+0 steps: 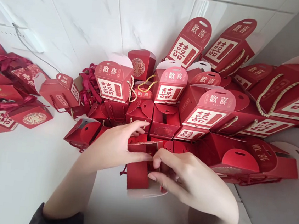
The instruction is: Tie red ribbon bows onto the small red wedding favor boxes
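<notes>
A small red paper gift box (138, 171) sits low in the middle of the white surface, its top flaps partly up. My left hand (115, 144) reaches in from the lower left, fingers over the box's top, thumb and fingertips pinching a flap. My right hand (187, 182) comes from the lower right, fingers curled and pinching the box's right side flap. Both hands meet over the box opening.
A big pile of red gift boxes (205, 110) with gold rope handles fills the corner behind the hands, against a white tiled wall (95, 17). More red boxes (31, 115) and ribbons lie at the left. Bare white surface (11, 176) lies at the lower left.
</notes>
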Tool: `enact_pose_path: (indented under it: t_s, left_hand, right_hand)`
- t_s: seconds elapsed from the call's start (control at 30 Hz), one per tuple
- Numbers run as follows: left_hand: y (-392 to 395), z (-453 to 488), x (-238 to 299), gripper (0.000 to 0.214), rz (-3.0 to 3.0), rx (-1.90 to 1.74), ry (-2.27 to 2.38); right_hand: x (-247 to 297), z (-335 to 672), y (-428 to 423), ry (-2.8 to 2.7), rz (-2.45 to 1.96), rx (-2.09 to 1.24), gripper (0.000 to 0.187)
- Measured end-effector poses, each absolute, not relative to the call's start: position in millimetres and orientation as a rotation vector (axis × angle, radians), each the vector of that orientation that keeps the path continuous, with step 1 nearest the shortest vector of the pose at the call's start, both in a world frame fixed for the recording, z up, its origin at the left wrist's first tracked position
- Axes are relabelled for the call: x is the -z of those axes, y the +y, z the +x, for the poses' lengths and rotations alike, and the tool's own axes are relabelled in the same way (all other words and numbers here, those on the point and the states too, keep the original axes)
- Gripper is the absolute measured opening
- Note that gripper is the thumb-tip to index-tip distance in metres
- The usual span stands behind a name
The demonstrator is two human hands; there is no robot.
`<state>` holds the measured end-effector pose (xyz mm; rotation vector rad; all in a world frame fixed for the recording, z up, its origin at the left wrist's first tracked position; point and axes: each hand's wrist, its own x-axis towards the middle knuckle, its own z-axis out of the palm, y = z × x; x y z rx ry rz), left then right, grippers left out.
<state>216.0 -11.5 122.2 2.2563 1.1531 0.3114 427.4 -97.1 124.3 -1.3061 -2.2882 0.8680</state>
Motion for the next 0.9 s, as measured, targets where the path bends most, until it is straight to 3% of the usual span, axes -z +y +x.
enact_pose_path:
  t_s: [0.1, 0.37, 0.57, 0.9]
  left_hand:
    - [-22, 223, -120, 0.072, 2.27, -0.416, 1.289]
    - [-18, 210, -131, 0.039, 2.065, -0.453, 1.148]
    - [-16, 211, -134, 0.028, 2.211, -0.508, 1.056]
    - [-16, 211, -133, 0.027, 2.285, -0.871, 1.352]
  right_hand:
    - [-122, 423, -93, -2.32, -1.297, -0.864, 0.007]
    - [-122, 428, -91, -2.195, -1.345, -0.905, 0.01]
    - [-122, 426, -89, -2.195, -1.337, -0.906, 0.008]
    - [-126, 434, -88, -2.249, -1.152, -0.662, 0.045]
